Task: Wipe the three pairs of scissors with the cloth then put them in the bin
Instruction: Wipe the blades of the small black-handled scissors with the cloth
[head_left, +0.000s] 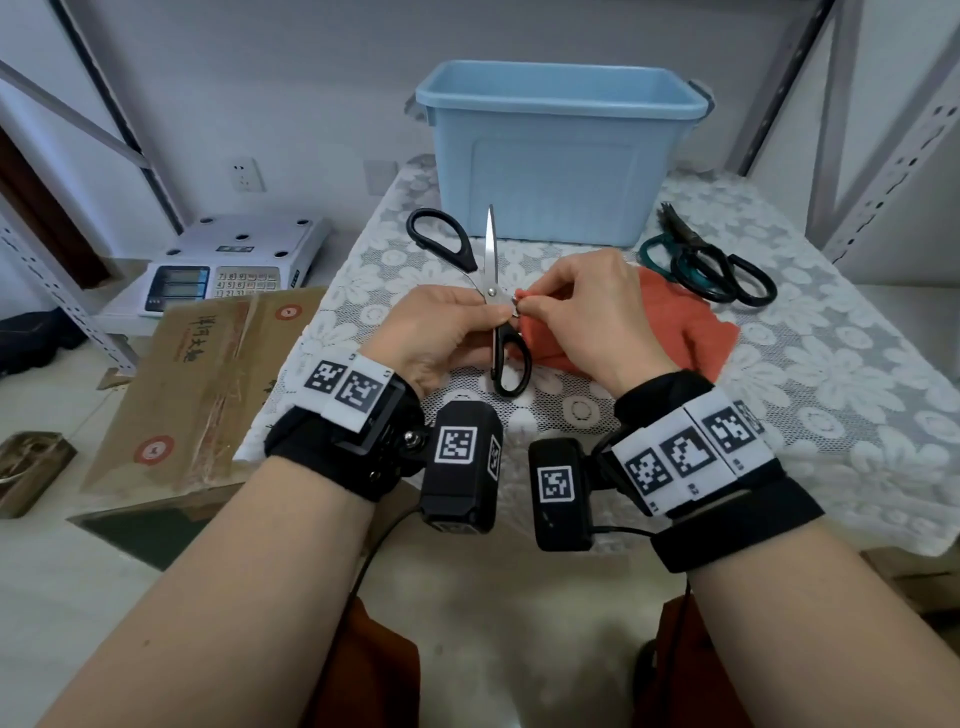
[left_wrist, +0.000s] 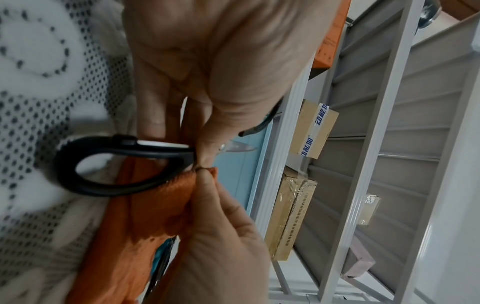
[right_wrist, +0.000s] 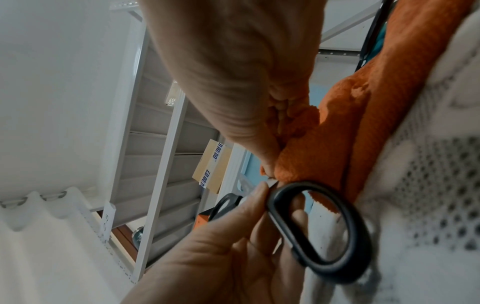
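Note:
My left hand pinches the open black-handled scissors at the pivot, over the lace-covered table. One blade points up at the bin and one handle loop hangs toward me. My right hand pinches a corner of the orange cloth against the scissors beside the pivot. The rest of the cloth lies on the table under that hand. Two more pairs of scissors, one green-handled and one black-handled, lie together at the right. The empty light-blue bin stands behind.
A white lace tablecloth covers the table. A cardboard box leans at the table's left edge, with an electronic scale behind it. Grey metal shelf uprights rise at the right and left.

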